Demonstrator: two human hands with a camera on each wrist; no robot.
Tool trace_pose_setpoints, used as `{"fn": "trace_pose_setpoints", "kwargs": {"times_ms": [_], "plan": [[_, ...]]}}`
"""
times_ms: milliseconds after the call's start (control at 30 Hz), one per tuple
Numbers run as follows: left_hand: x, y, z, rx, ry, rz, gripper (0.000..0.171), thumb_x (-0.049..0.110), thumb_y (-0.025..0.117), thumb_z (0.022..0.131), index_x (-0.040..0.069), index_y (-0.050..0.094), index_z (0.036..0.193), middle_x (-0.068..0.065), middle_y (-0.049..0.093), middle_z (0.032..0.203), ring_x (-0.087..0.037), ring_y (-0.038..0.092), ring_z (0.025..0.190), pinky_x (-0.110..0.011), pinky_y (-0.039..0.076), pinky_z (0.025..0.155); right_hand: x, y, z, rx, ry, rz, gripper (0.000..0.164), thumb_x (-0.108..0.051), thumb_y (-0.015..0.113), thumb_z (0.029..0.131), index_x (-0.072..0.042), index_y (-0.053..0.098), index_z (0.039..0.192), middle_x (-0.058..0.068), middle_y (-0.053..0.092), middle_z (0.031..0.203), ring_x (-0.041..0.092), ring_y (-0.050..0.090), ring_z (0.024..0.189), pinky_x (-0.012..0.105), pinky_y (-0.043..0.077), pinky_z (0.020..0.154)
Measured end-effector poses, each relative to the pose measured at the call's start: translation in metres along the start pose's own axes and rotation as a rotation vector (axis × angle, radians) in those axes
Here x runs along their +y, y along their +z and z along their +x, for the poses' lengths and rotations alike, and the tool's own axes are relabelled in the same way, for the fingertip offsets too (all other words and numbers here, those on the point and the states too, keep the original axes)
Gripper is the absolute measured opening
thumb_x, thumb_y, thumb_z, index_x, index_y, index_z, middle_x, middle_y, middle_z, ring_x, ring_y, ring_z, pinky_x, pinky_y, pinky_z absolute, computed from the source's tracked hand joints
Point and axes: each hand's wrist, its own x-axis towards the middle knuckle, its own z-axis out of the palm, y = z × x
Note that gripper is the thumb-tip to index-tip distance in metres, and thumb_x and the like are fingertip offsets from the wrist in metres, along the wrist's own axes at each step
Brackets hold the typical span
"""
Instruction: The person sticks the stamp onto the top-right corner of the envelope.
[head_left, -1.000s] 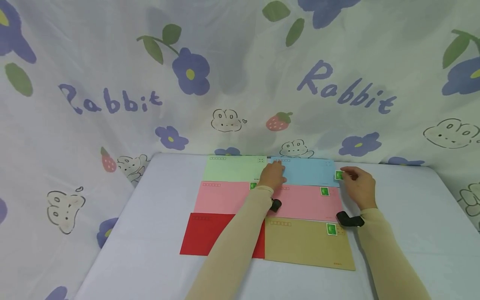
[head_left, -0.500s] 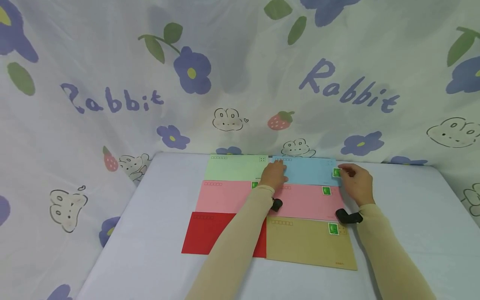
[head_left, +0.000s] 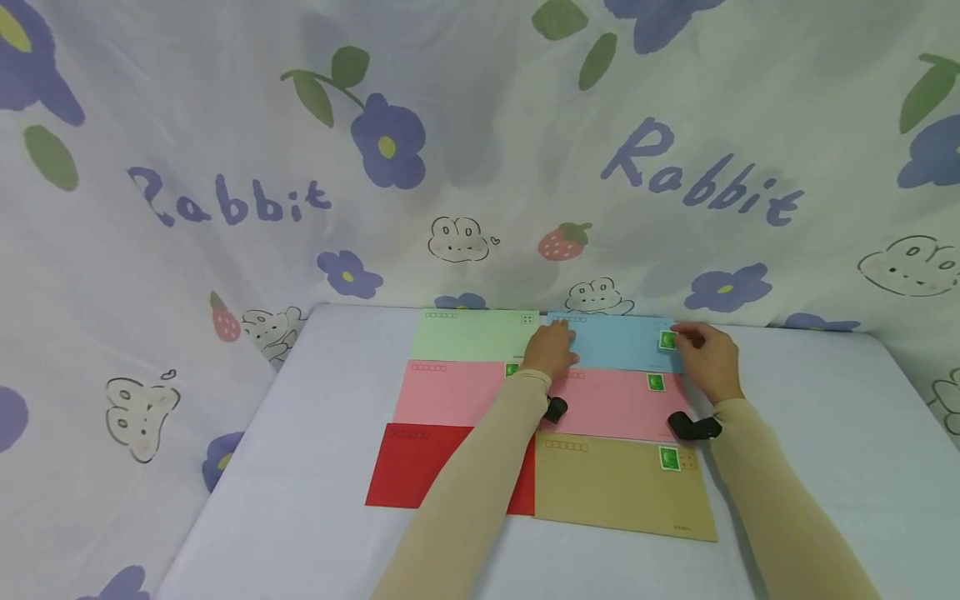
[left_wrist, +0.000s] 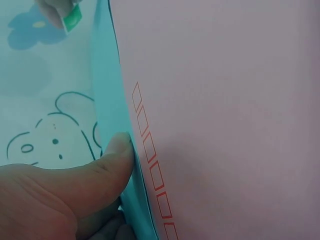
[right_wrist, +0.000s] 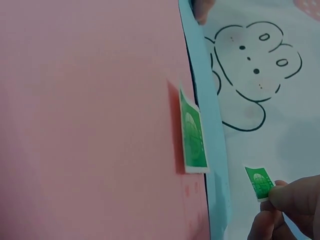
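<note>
In the head view my right hand is at the right end of the blue envelope. Its thumb and finger pinch a small green stamp by one edge, over the envelope's upper right part. My left hand rests on the left end of the same envelope, fingers stretched toward the far edge. In the left wrist view, the left thumb lies along the blue paper beside the pink envelope. The pink envelope on the right bears a green stamp whose edges lift off the paper.
A light green envelope, another pink one, a red one and a tan one lie together with these on the white table. Green stamps also sit on the left pink and tan envelopes. A patterned curtain hangs behind.
My right hand has moved left with the stamp, from beside the blue envelope's right edge to over its upper right part. The left hand has stayed on the envelope.
</note>
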Motion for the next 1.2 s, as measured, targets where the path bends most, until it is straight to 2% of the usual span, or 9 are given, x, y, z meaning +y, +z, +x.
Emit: {"fn": "trace_pose_setpoints", "kwargs": {"times_ms": [267,700,967,1200], "plan": [[0.001,0.0,0.0,-0.005,-0.011,-0.011,0.047,0.025,0.073,0.094,0.012,0.063,0.138,-0.007,0.051,0.15,-0.027,0.053,0.133,-0.034,0.043,0.11,-0.003,0.004,0.005,-0.025,-0.003,0.006,0.031,-0.016,0.053,0.101,0.003,0.067,0.121,0.023,0.065,0.108,0.03,0.056,0.095,0.032,0.044,0.075],[0.002,-0.001,0.0,-0.027,-0.009,0.017,0.048,0.026,0.071,0.095,0.013,0.061,0.14,-0.007,0.048,0.153,-0.025,0.048,0.138,-0.033,0.039,0.113,-0.003,0.01,0.013,-0.04,0.012,0.026,0.029,-0.013,0.054,0.1,0.004,0.068,0.121,0.024,0.065,0.11,0.034,0.057,0.1,0.036,0.043,0.08],[0.002,0.0,-0.001,-0.033,-0.016,-0.001,0.049,0.026,0.071,0.095,0.013,0.06,0.141,-0.007,0.046,0.154,-0.025,0.046,0.14,-0.033,0.039,0.113,-0.005,0.012,0.018,-0.067,0.005,0.015,0.031,-0.014,0.053,0.101,0.003,0.067,0.122,0.023,0.065,0.11,0.034,0.057,0.1,0.038,0.044,0.081],[0.003,-0.003,-0.004,-0.025,-0.005,-0.019,0.049,0.024,0.071,0.095,0.012,0.059,0.141,-0.008,0.046,0.154,-0.026,0.046,0.14,-0.034,0.038,0.114,-0.003,0.012,0.023,-0.096,-0.008,0.004,0.031,-0.013,0.053,0.101,0.003,0.066,0.123,0.025,0.064,0.112,0.037,0.059,0.102,0.044,0.046,0.085]]}}
